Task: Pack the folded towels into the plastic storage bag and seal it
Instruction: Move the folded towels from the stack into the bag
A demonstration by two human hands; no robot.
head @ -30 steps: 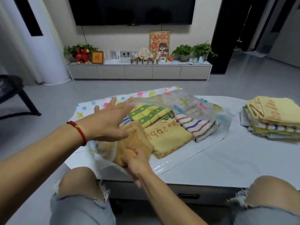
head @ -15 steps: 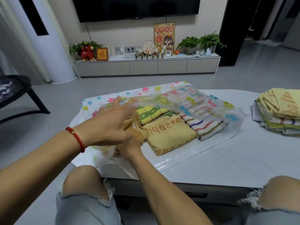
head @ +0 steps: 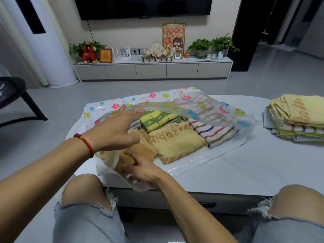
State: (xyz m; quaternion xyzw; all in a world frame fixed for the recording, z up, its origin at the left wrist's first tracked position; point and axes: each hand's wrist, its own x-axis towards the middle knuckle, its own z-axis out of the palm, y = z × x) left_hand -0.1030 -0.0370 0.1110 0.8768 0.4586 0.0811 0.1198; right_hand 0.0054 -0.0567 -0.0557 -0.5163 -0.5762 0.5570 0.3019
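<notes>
A clear plastic storage bag [head: 201, 109] printed with coloured flowers lies on the white table [head: 245, 169], its mouth facing me. Inside lie a green-and-yellow checked towel [head: 157, 119], a yellow towel with orange letters [head: 177, 142] and a striped towel [head: 215, 134]. My left hand [head: 115, 130], with a red bracelet on the wrist, holds the bag's upper flap up, fingers stretched out. My right hand [head: 142, 170] grips an orange towel [head: 140, 151] at the bag's near left corner, partly inside the mouth.
A stack of several folded towels [head: 296, 118] sits on the table at the right. My knees in torn jeans are at the table's near edge. Beyond the table are grey floor, a low TV cabinet [head: 154, 71] and a black chair [head: 15, 102] at the left.
My right hand has worked the orange towel a little further into the bag's near left corner. My left hand keeps the flap raised. My view has tilted up slightly.
</notes>
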